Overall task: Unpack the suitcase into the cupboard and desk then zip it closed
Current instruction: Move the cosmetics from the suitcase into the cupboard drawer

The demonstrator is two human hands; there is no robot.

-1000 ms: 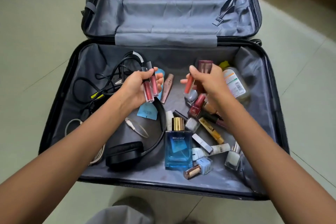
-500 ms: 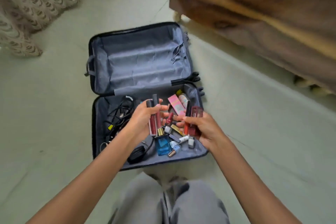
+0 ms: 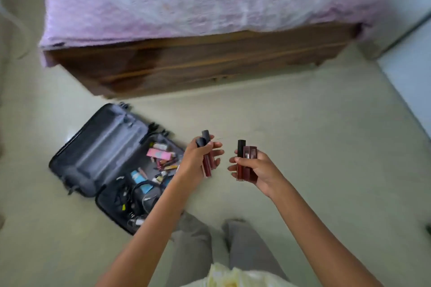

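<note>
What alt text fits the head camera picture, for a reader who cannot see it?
Two hands each hold dark red lip gloss tubes above a pale floor: the left hand two, the right hand three. To the left, an open suitcase with cosmetics and cables lies near a wooden bed.

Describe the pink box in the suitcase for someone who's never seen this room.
Start at the wooden bed with the purple cover. On the floor by its left end lies an open dark suitcase; the pink box sits in its cluttered half, at the end nearer the bed. It is the only flat, bright pink item among slim tubes.
</note>
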